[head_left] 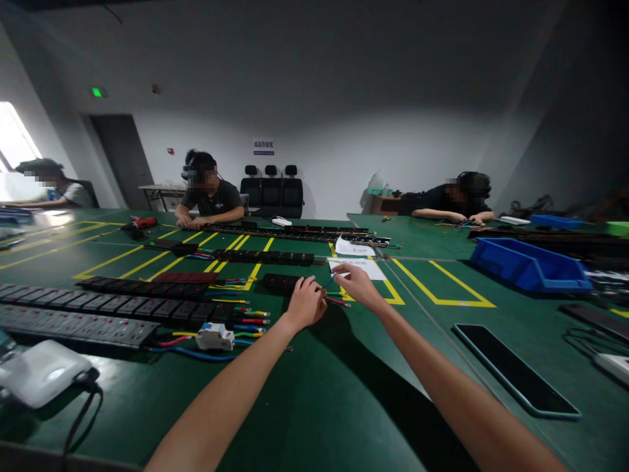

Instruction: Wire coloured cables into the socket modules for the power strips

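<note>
Both bare forearms reach in from the bottom edge over the green tabletop (295, 413) and converge on a short black socket strip (281, 282) near the middle. At the near left sits a white device (44, 373) with a dark cord; at the right a phone (515, 370) lies flat, screen up. Left of the arms, long socket strips (78, 326) lie side by side, wire ends toward the arms, with a white breaker (215, 336) by the nearest one's wires. The left hand (307, 303) is palm down at the wired end of the short strip, fingers bent and slightly spread; whether it grips anything cannot be told. The right hand (354, 283), turned inward, pinches a thin blue wire (328, 282) between thumb and forefinger, just above a red wire (339, 301). To the right, beyond the phone, a blue bin (531, 265) stands upright, its contents too dark to tell. Just beyond the hands lie printed sheets (361, 269). Farther right are a shallow blue tray (556, 221) and part of a green container (618, 228), contents unclear. Across the tabletop, a person (213, 196) at left and another person (462, 200) at right bend over their work.
</note>
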A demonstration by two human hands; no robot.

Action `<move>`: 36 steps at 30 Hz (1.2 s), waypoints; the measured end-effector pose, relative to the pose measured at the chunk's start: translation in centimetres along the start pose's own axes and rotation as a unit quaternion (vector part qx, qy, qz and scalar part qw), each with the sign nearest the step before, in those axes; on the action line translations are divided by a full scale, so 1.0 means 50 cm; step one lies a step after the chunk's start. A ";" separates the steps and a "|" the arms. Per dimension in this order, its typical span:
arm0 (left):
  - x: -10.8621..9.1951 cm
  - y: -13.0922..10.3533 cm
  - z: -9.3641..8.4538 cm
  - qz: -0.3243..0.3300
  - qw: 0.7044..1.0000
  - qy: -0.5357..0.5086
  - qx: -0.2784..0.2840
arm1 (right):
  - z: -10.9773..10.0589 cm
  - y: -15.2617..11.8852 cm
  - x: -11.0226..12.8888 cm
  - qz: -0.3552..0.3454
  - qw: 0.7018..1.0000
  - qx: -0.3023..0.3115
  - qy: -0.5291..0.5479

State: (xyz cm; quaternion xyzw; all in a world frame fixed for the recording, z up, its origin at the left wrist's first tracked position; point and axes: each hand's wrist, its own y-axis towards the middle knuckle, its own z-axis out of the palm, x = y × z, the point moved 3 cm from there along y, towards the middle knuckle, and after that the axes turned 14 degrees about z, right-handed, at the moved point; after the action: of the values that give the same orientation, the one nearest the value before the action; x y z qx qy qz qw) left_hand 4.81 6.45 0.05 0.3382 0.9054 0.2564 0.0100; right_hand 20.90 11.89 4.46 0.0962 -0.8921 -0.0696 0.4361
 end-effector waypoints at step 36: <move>0.014 -0.007 0.002 -0.176 0.984 0.032 0.005 | -0.001 -0.027 -0.030 0.066 0.926 0.025 -0.371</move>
State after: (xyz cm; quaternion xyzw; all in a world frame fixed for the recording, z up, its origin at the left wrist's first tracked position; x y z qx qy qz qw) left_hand 4.10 6.71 -0.10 0.1658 0.9519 0.2567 0.0246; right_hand 22.01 10.91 3.08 0.0149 -0.9959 -0.0487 0.0753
